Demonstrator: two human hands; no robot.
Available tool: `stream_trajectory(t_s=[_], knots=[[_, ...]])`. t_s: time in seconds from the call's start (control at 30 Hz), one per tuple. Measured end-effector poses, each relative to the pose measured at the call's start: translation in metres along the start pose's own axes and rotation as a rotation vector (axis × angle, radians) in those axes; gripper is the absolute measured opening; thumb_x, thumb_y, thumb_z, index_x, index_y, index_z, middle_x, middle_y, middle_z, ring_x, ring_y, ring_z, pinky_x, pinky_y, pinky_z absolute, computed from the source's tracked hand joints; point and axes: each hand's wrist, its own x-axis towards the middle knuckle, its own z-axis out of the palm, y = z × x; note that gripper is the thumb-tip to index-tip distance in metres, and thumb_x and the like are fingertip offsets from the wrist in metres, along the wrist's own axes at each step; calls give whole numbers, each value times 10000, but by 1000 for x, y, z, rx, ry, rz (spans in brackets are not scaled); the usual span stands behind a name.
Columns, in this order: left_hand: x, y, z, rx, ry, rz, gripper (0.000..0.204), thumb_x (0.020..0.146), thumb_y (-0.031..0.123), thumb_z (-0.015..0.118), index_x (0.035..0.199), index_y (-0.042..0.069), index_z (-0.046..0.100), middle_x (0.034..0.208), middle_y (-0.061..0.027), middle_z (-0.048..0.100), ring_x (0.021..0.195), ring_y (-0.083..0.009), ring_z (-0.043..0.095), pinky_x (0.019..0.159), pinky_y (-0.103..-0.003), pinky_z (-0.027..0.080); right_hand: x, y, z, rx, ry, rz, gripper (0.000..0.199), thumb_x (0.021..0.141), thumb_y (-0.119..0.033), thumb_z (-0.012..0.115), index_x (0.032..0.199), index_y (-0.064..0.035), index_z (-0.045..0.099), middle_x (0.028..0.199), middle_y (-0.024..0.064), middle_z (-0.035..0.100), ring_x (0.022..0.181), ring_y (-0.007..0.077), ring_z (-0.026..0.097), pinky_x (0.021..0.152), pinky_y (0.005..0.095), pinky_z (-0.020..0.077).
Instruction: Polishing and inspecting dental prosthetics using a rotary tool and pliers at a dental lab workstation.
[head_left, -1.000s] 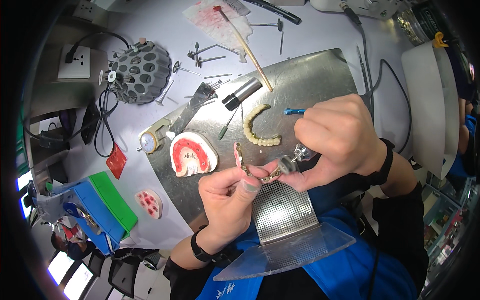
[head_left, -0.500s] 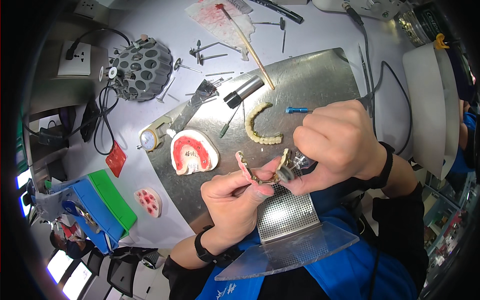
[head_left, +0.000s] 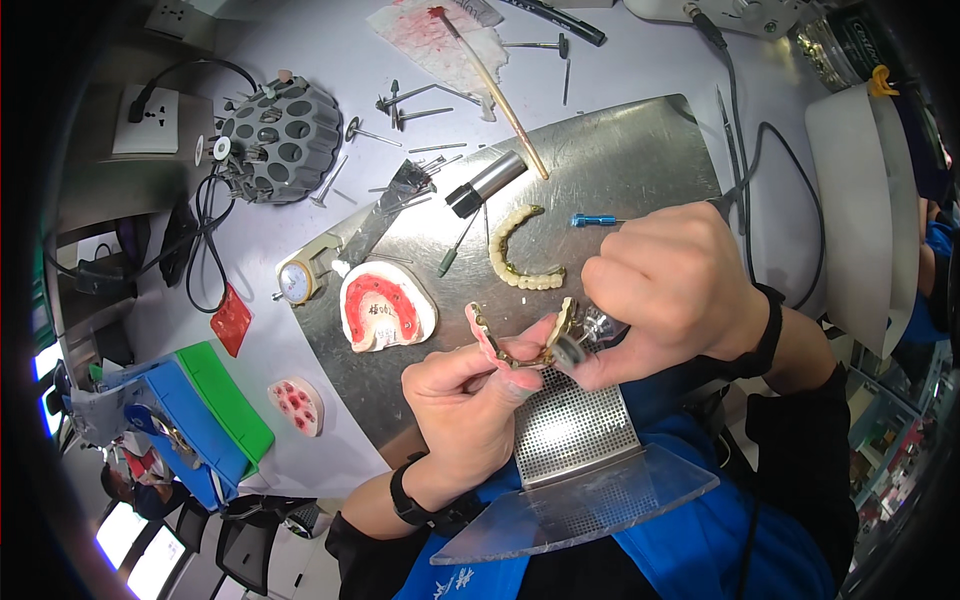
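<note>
My left hand (head_left: pixel 465 395) is closed, pinching a curved dental bridge framework (head_left: pixel 481 328) with pink and gold-coloured parts between thumb and fingers. My right hand (head_left: pixel 668 290) grips a metal rotary handpiece (head_left: pixel 598 325), mostly hidden by the fingers. Its small round grinding wheel (head_left: pixel 568 350) is at the framework's right arm; whether they touch I cannot tell. Both hands are over a perforated metal plate (head_left: pixel 575 430). Just beyond them lies a cream-coloured tooth arch (head_left: pixel 500 258), and to the left sits a white plaster jaw model (head_left: pixel 415 310) with a red ridge.
A metal tray (head_left: pixel 640 150) underlies the work. On or near it are a dial gauge (head_left: pixel 296 281), a metal cylinder (head_left: pixel 487 185), a blue-handled driver (head_left: pixel 593 220) and a brush (head_left: pixel 490 85). A grey bur holder (head_left: pixel 280 140) stands far left. A clear shield (head_left: pixel 580 505) is near my body.
The framework and grinding wheel have shifted very slightly left. Both grips look the same, and the things on the table stay put.
</note>
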Motion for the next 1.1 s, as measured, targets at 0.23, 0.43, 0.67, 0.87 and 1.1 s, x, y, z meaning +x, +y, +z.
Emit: stream_trajectory(t_s=[0.23,0.43,0.67,0.87,1.1], knots=[[8,-3,3,-164,-19,125,220,797,8,818,954,-98,707,1058,-168,698,1063,-336,691,923,-406,560,-1,10,-8,13,58,12,507,578,-368,886,602,-97,458,522,21,411,407,198,440,382,312,315],[14,-1,-1,-21,-164,207,215,774,-34,817,949,-79,701,983,-133,661,1047,-320,692,901,-392,559,6,4,-16,246,59,163,353,622,-273,896,714,-43,645,594,41,602,475,172,583,441,268,409],[27,-4,8,-166,-297,151,277,846,-79,740,1110,-83,653,1031,-129,676,1047,-304,699,940,-396,571,9,11,-32,531,-132,157,221,688,-72,875,830,-34,709,674,57,687,546,156,646,490,240,433],[31,10,10,-211,-267,-24,440,878,-73,709,1293,-82,563,1075,-147,688,1031,-225,698,934,-343,572,10,12,-43,602,-236,176,239,674,-62,891,824,-39,705,716,49,716,580,144,661,502,245,436],[37,21,-6,218,-433,147,305,829,-102,742,1120,-123,656,986,-171,716,879,-209,733,784,-292,607,7,13,-39,622,-203,190,295,658,-135,913,824,-33,691,715,51,692,562,145,638,499,259,426]])
